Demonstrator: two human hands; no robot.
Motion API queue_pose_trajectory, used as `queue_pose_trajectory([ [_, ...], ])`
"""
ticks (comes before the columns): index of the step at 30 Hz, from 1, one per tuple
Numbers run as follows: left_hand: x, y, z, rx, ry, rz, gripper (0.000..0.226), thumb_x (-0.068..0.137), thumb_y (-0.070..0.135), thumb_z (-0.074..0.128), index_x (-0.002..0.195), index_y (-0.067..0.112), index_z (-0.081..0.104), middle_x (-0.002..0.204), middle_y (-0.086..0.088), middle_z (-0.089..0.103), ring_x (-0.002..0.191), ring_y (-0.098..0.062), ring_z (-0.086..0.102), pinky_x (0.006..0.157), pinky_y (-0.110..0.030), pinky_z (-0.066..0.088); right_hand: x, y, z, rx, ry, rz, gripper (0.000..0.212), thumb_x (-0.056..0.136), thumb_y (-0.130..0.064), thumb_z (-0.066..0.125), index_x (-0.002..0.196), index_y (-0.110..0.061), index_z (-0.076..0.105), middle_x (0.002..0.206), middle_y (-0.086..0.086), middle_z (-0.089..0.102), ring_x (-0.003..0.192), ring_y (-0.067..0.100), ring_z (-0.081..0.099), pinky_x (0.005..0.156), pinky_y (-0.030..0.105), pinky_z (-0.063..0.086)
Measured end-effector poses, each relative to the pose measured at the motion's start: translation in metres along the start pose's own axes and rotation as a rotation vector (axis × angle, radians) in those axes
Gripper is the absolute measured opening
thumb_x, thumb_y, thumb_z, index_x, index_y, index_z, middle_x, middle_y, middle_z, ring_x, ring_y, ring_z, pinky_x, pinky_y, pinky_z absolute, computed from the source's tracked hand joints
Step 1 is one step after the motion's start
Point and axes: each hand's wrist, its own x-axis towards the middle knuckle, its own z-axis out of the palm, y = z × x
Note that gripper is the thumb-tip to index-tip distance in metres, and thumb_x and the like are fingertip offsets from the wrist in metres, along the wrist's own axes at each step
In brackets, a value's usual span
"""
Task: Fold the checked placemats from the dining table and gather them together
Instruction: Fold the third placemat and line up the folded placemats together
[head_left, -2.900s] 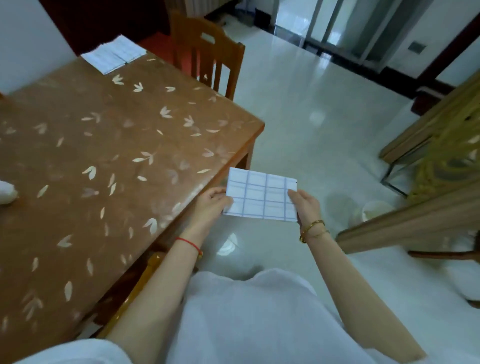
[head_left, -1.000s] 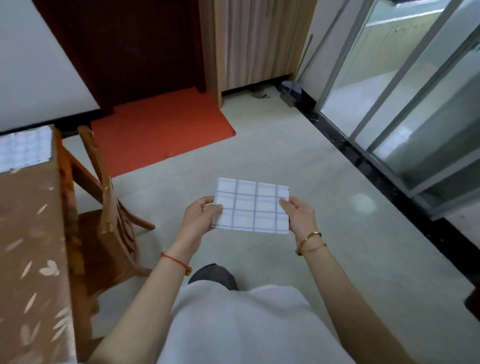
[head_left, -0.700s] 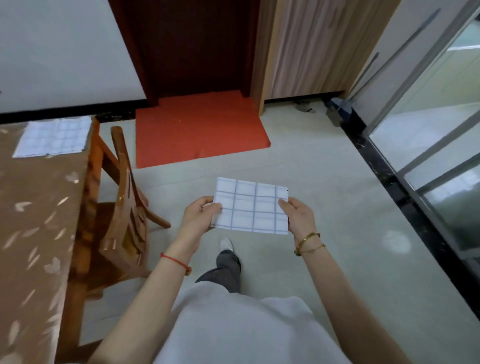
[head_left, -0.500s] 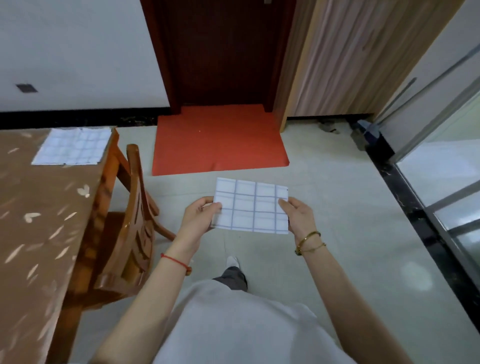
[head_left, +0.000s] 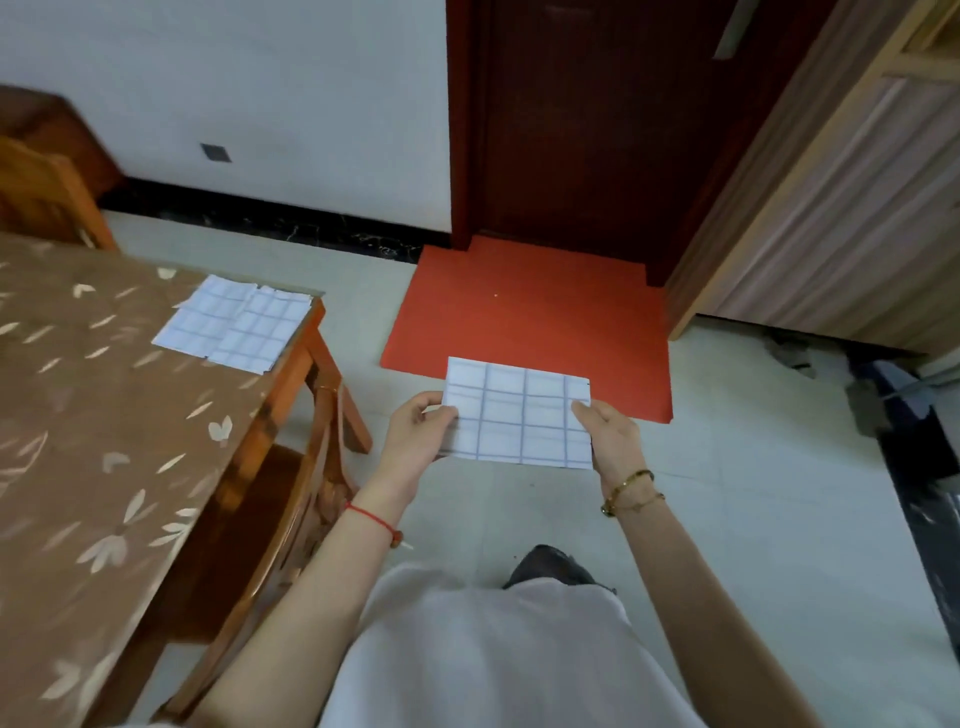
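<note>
While it hangs level over the floor (head_left: 753, 519), I see the folded placemat (head_left: 519, 415) pinched at both short edges: the left hand (head_left: 415, 434) grasps one side and the right hand (head_left: 613, 439) the other, thumbs on top. Two more placemats (head_left: 234, 325) lie overlapping at the table (head_left: 78, 415) corner (beside a chair (head_left: 306, 499)), well apart from it.

So the table (head_left: 93, 415) fills the left side, two overlapping placemats (head_left: 234, 325) at its far corner. A chair (head_left: 306, 467) is tucked in just right of it. Mid-frame, both hands (head_left: 415, 431) (head_left: 613, 436) hold a folded placemat (head_left: 519, 415) over the floor, rug (head_left: 530, 312) and door (head_left: 582, 119) above it.
</note>
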Motion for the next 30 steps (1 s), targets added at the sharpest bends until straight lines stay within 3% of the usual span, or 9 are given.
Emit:
queue_pose_trajectory([
  [3,0.032,0.009,-0.003,0.005,0.092,-0.019,0.019,0.094,0.009,0.056,0.111,0.007,0.064,0.1,-0.008,0.067,0.084,-0.015,0.062,0.054,-0.013,0.05,0.039,-0.016,0.024,-0.011,-0.086,0.008,0.044,0.076,-0.04,0.068,0.078,0.002,0.058,0.081,0.014,0.054,0.085,0.017,0.035,0.076,0.035,0.041],
  [4,0.043,0.013,-0.004,-0.001,0.12,-0.021,0.021,0.094,0.009,0.056,0.113,0.004,0.064,0.102,-0.009,0.067,0.085,-0.015,0.062,0.052,-0.011,0.048,0.055,-0.022,0.033,-0.013,-0.092,0.008,0.056,0.077,-0.038,0.068,0.091,0.015,0.057,0.089,0.024,0.06,0.081,0.038,0.056,0.081,0.041,0.046],
  [5,0.055,0.017,-0.005,-0.007,0.147,-0.017,0.022,0.094,0.009,0.056,0.114,0.002,0.063,0.105,-0.011,0.067,0.085,-0.016,0.062,0.051,-0.009,0.047,0.071,-0.03,0.043,-0.008,-0.102,0.003,0.06,0.082,-0.031,0.067,0.106,0.022,0.051,0.106,0.036,0.06,0.109,0.053,0.052,0.091,0.05,0.047],
  [6,0.068,0.021,-0.007,-0.013,0.176,-0.013,0.023,0.094,0.008,0.056,0.114,0.0,0.063,0.106,-0.012,0.067,0.086,-0.016,0.062,0.051,-0.008,0.046,0.087,-0.036,0.053,-0.018,-0.125,0.002,0.059,0.085,-0.025,0.067,0.111,0.023,0.046,0.118,0.04,0.053,0.108,0.052,0.054,0.096,0.054,0.045],
  [10,0.116,0.042,-0.012,-0.07,0.306,-0.014,0.016,0.095,0.009,0.055,0.107,0.005,0.064,0.098,-0.007,0.066,0.089,-0.02,0.062,0.052,-0.012,0.046,0.157,-0.065,0.093,-0.107,-0.298,0.015,0.043,0.067,-0.036,0.068,0.082,0.004,0.061,0.08,0.015,0.057,0.078,0.021,0.049,0.076,0.035,0.039],
  [15,0.164,0.074,-0.006,-0.172,0.462,-0.042,0.017,0.096,0.007,0.05,0.107,0.006,0.063,0.09,-0.003,0.065,0.075,-0.011,0.061,0.052,-0.011,0.05,0.234,-0.11,0.142,-0.186,-0.47,-0.004,0.01,0.084,0.0,0.056,0.081,0.008,0.061,0.075,0.007,0.051,0.071,0.019,0.045,0.062,0.029,0.033],
  [18,0.191,0.09,-0.003,-0.253,0.566,-0.039,0.021,0.095,0.004,0.047,0.107,0.008,0.064,0.088,-0.003,0.066,0.07,-0.01,0.06,0.048,-0.012,0.046,0.273,-0.135,0.17,-0.236,-0.596,-0.005,0.003,0.074,-0.01,0.057,0.071,-0.008,0.056,0.068,0.004,0.046,0.068,0.018,0.042,0.058,0.028,0.031],
  [24,0.229,0.104,-0.012,-0.324,0.759,-0.067,0.024,0.095,0.008,0.051,0.092,0.027,0.064,0.082,0.007,0.064,0.07,-0.011,0.056,0.064,-0.029,0.044,0.323,-0.166,0.231,-0.336,-0.833,0.005,0.01,0.069,-0.015,0.054,0.073,-0.012,0.062,0.074,0.005,0.058,0.074,0.02,0.053,0.065,0.03,0.038],
  [30,0.249,0.107,-0.031,-0.397,0.883,-0.09,0.024,0.095,0.005,0.051,0.113,0.014,0.065,0.099,0.006,0.068,0.088,-0.011,0.065,0.079,-0.032,0.054,0.352,-0.17,0.293,-0.423,-0.972,-0.001,0.022,0.086,0.006,0.051,0.083,-0.01,0.066,0.078,0.004,0.064,0.074,0.02,0.058,0.068,0.03,0.046],
])
